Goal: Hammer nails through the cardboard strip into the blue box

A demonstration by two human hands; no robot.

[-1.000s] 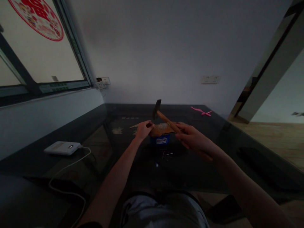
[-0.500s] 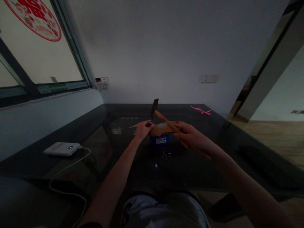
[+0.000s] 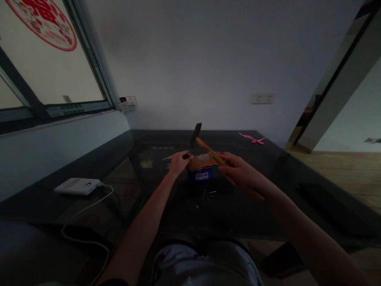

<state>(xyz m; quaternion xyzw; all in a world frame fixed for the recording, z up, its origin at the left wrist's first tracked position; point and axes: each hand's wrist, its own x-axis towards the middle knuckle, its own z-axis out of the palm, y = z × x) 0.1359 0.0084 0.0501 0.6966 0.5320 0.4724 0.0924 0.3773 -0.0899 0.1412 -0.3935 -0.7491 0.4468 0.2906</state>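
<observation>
My right hand (image 3: pixel 236 169) is wrapped round the wooden handle of a hammer (image 3: pixel 210 151). The hammer's dark metal head is raised a little above a rough brown piece (image 3: pixel 202 161), perhaps wood or bark. That piece lies across a blue container (image 3: pixel 201 174) with a white label. At its left end, my left hand (image 3: pixel 180 162) is closed in a pinch below the hammer head. What the fingertips hold is too small and dark to make out. Several thin nails (image 3: pixel 208 194) lie on the dark table in front of the container.
A white power bank (image 3: pixel 77 186) with a white cable (image 3: pixel 89 206) lies on the dark table (image 3: pixel 143 139) at left. Toward the back right is a pink ribbon-like item (image 3: pixel 253 139). A dark flat object (image 3: pixel 333 208) lies at right. A wall (image 3: pixel 190 79) stands behind.
The hammer head has shifted slightly to the right and tilted a bit. My left hand stays at the left end of the brown piece.
</observation>
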